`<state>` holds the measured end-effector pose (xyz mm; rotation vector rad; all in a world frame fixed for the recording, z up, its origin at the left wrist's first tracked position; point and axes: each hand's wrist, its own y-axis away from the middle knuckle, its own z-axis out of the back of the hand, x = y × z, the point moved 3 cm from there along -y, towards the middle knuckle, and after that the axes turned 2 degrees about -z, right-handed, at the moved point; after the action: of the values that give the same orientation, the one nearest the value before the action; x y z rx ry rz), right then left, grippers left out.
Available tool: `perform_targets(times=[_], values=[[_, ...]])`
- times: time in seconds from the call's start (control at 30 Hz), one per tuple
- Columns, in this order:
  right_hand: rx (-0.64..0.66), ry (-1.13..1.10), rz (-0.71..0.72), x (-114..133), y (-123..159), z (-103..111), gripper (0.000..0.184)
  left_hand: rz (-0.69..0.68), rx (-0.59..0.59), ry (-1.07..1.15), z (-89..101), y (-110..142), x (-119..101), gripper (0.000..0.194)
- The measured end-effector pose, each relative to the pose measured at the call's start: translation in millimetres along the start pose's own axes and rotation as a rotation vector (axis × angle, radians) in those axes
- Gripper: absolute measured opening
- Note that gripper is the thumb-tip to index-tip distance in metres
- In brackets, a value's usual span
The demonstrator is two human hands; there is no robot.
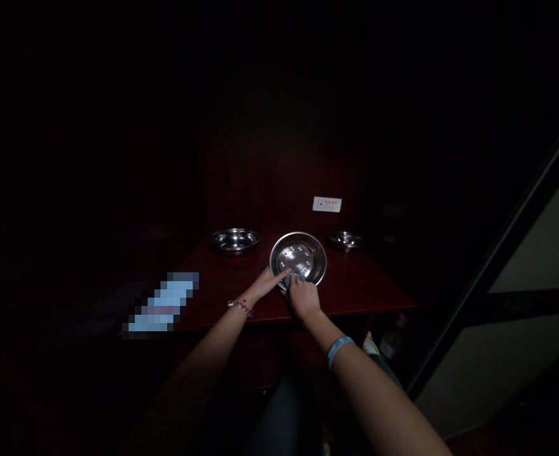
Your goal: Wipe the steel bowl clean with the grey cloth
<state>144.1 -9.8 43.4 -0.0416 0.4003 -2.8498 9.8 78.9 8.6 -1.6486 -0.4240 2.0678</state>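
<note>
A shiny stainless steel bowl (299,261) is tilted toward me above the dark red table, its inside facing the camera. At its lower left rim, my left hand (264,282) grips it, with a finger reaching over the edge. My right hand (304,296) is closed at the bowl's lower inside wall. Pressed under its fingers is a small grey-blue piece that looks like a cloth (294,278), mostly covered by the hand. A beaded bracelet is on my left wrist and a blue band on my right.
On the dark red table (350,285), a wide steel basin (235,240) stands to the left and a smaller steel bowl (345,240) to the right. A white socket panel (327,204) is on the back wall. A bottle (393,342) stands low at right. Surroundings are very dark.
</note>
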Motion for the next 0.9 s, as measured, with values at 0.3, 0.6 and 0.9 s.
perform_targets(times=[0.3, 0.6, 0.9], values=[[0.004, -0.103, 0.06, -4, 2, -1, 0.056, 0.07, -0.106, 0.041, 7.0, -5, 6, 0.057], [-0.085, 0.024, 0.057, -49, 0, 11, 0.043, 0.136, -0.156, 0.165, 3.9, -7, 2, 0.049], [-0.161, 0.162, 0.016, -50, -11, 2, 0.053, 0.157, -0.174, 0.13, 4.9, -7, -1, 0.049]])
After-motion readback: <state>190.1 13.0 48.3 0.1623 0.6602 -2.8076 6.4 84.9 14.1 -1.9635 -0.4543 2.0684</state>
